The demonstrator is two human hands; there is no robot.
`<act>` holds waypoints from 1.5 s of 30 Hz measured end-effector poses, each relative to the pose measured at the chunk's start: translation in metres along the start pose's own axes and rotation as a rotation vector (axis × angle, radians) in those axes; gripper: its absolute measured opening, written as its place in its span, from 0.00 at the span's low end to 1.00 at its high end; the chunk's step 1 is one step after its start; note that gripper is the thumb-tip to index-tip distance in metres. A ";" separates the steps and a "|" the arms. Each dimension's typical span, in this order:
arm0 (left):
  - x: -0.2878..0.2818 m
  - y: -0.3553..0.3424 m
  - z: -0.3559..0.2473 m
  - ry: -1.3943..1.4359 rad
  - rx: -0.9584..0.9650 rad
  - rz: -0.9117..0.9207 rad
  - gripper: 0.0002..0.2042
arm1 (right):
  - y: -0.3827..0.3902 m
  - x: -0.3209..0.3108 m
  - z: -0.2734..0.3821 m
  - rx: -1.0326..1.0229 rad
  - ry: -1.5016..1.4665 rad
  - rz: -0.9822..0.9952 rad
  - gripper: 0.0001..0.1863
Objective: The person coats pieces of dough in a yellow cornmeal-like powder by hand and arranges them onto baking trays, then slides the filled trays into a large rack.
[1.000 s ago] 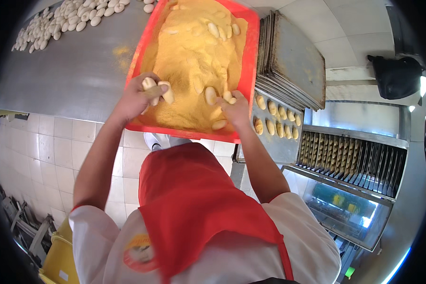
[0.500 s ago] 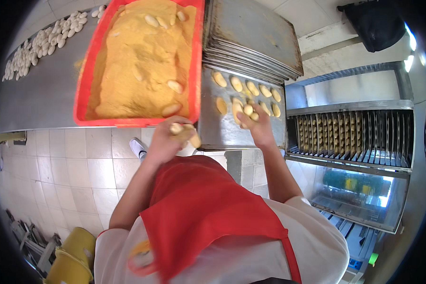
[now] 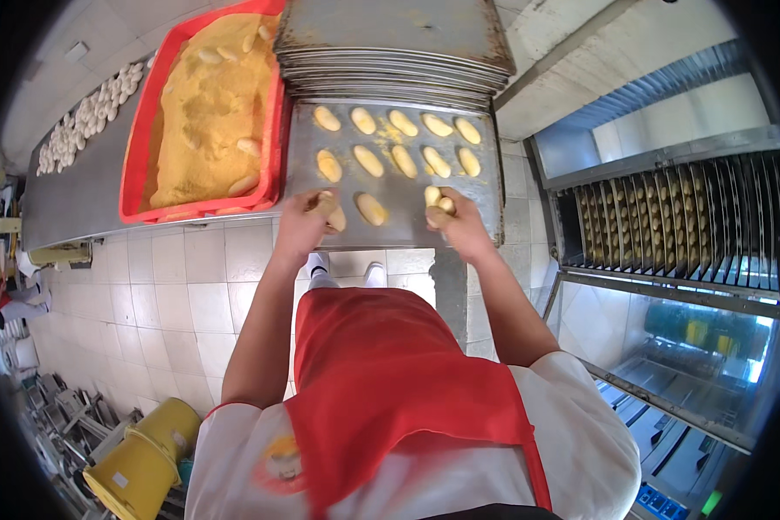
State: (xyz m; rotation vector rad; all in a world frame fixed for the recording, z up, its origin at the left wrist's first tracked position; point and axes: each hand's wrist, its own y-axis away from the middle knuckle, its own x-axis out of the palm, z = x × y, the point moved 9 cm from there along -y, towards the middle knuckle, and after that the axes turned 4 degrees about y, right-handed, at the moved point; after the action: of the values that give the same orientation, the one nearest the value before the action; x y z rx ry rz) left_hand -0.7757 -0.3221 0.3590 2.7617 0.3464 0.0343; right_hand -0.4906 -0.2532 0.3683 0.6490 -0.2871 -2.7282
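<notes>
A metal baking tray [image 3: 399, 232] lies before me, with oval dough pieces [image 3: 404, 161] coated in yellow crumbs set out on it in rows. One more dough piece [image 3: 371, 209] rests in the nearest row, between my hands. At the tray's near left corner my left hand [image 3: 303, 232] is closed around a dough piece [image 3: 334, 213]. My right hand [image 3: 464, 230] is over the near right part of the tray, its fingers curled round a small bunch of dough pieces [image 3: 440, 201]. How many it holds is partly hidden by the fingers.
Left of the tray stands a red bin [image 3: 279, 121] of yellow crumbs [image 3: 204, 95] with a few dough pieces in it. White dough pieces [image 3: 91, 113] lie farther left on the grey table [image 3: 78, 195]. Stacked trays [image 3: 390, 30] rise behind. A loaded rack [image 3: 659, 217] stands right, yellow buckets [image 3: 134, 464] lower left.
The view has shifted right, toward the tray. My left hand has moved from beside the red bin to the tray's near left corner. An uncovered dough piece now shows in the nearest row.
</notes>
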 end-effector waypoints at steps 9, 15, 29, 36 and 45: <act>0.159 -0.038 0.019 -0.970 0.337 0.104 0.16 | -0.009 -0.046 -0.039 -0.136 0.449 -0.188 0.21; 0.185 -0.004 -0.018 -0.814 0.538 0.136 0.16 | 0.010 -0.083 -0.065 0.029 0.021 -0.242 0.19; -0.083 0.019 -0.224 -1.059 1.023 -0.864 0.30 | 0.031 0.027 0.027 -0.692 0.485 -0.131 0.16; -0.055 0.004 -0.175 -0.793 0.866 -0.374 0.14 | -0.011 0.034 -0.016 -0.297 0.473 -0.099 0.07; 0.000 -0.098 -0.010 -0.682 0.270 -0.194 0.21 | 0.013 0.033 0.012 -0.305 0.599 -0.303 0.08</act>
State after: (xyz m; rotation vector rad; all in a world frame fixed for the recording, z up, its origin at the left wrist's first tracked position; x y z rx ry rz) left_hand -0.7996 -0.2303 0.3340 2.7623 0.4443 -1.0378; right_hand -0.5203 -0.2757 0.3690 1.4511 0.3883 -2.5952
